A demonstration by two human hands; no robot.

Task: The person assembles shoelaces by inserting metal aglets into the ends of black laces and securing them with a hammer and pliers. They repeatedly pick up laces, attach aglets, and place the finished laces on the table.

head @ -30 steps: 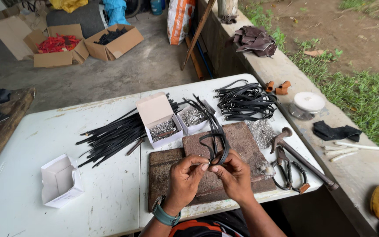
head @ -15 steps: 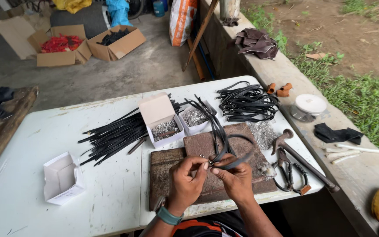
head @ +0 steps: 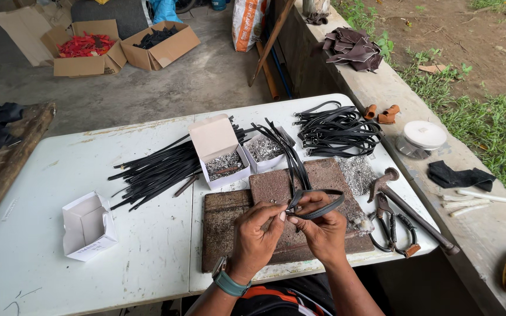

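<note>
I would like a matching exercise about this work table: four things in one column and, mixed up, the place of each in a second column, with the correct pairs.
Things:
1. looped black strap
2. small empty white cardboard box
3. rusty hammer
4. round white-lidded jar

Places:
A. on the concrete ledge right of the table
B. alone on the table's left part
C. held in both hands, left hand and right hand
D. near the table's right edge, beside the pliers

Pairs: 1-C, 2-B, 3-D, 4-A

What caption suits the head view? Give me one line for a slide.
Both hands, left hand and right hand, pinch a looped black strap over a brown block on a white table.
</note>
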